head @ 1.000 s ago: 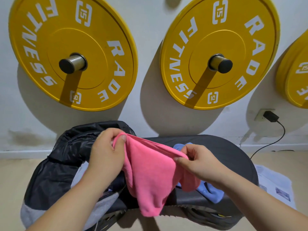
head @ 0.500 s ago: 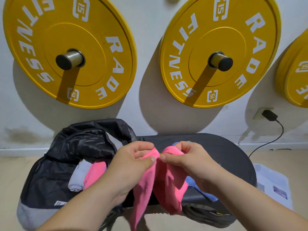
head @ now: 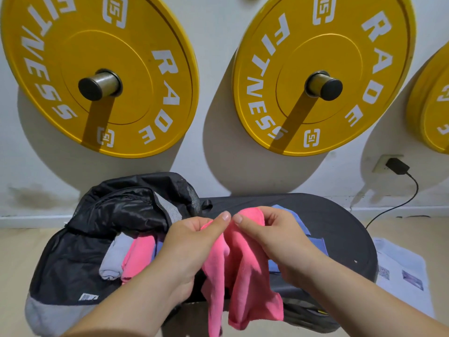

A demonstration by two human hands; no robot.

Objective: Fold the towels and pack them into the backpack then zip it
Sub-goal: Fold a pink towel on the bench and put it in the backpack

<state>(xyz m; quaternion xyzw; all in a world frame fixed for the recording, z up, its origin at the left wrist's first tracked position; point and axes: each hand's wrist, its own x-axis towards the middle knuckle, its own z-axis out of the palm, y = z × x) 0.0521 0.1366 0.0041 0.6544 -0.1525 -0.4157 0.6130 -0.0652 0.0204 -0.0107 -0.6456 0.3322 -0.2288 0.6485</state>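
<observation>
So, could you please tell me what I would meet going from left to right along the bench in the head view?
From the left: black backpack → grey towel → packed pink towel → left hand → held pink towel → right hand → blue towel → papers.

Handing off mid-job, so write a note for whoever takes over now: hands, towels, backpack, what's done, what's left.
Left hand pinches one top corner of the pink towel; right hand pinches the other, thumbs nearly meeting. The towel hangs doubled before the black bench.
Backpack: open at the bench's left end, a grey towel and a packed pink towel in its mouth.
Blue towel: on the bench behind the right hand, unpacked.
Done: at least two towels in.
Left: finish this fold, pack it, then the blue towel, zip the backpack.
</observation>
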